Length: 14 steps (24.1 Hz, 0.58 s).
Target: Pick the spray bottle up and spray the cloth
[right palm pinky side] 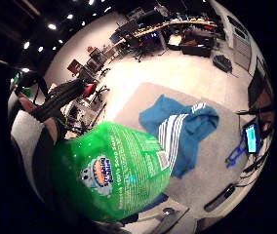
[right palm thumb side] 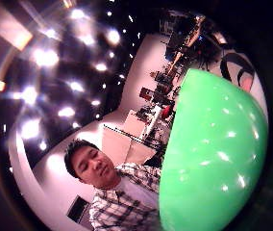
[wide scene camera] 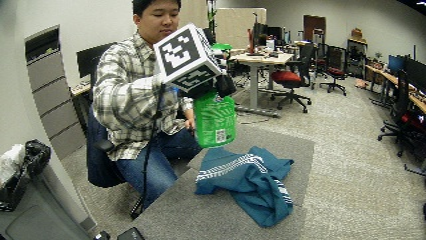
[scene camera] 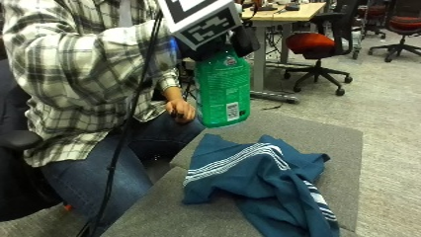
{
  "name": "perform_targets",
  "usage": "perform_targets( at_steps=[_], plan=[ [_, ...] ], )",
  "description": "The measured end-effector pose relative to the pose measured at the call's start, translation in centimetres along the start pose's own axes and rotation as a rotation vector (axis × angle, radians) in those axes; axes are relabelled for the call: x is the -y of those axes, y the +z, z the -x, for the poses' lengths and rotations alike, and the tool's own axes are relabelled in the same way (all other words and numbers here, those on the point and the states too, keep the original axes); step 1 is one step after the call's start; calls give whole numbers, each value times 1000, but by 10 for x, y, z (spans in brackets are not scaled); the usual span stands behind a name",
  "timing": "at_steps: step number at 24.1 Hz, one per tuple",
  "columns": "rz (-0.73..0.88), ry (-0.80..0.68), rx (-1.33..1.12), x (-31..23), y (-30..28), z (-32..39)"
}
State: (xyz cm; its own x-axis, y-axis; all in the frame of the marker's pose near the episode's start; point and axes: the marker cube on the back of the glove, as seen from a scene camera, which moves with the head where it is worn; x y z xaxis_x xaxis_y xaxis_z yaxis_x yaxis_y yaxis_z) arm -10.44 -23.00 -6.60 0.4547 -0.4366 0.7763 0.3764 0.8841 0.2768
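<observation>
A green spray bottle (scene camera: 224, 91) hangs upright in the air above the near edge of the grey table (scene camera: 332, 143). My gloved right hand (scene camera: 242, 40) grips it at the neck, mostly hidden behind the marker. Its green body fills the palm views (right palm pinky side: 111, 170) (right palm thumb side: 213, 159). A blue cloth with white stripes (scene camera: 263, 182) lies crumpled on the table below and in front of the bottle, also seen in the wide outside view (wide scene camera: 249, 180) and the little finger side view (right palm pinky side: 182, 126). The person's bare left hand (scene camera: 179, 109) rests on their lap beside the table.
The seated person's knees (scene camera: 138, 168) press close to the table's edge. A red-seated office chair (scene camera: 315, 44) and a desk (scene camera: 283, 15) stand behind on the carpet. A small blue object (right palm pinky side: 236, 153) lies past the table's far side.
</observation>
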Motion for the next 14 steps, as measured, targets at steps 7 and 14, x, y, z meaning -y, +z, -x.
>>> perform_targets(
  at_steps=[7, 14],
  plan=[
    [77, -39, 93, 17, 44, -2],
    [99, -72, 242, 45, 126, -22]
  ],
)
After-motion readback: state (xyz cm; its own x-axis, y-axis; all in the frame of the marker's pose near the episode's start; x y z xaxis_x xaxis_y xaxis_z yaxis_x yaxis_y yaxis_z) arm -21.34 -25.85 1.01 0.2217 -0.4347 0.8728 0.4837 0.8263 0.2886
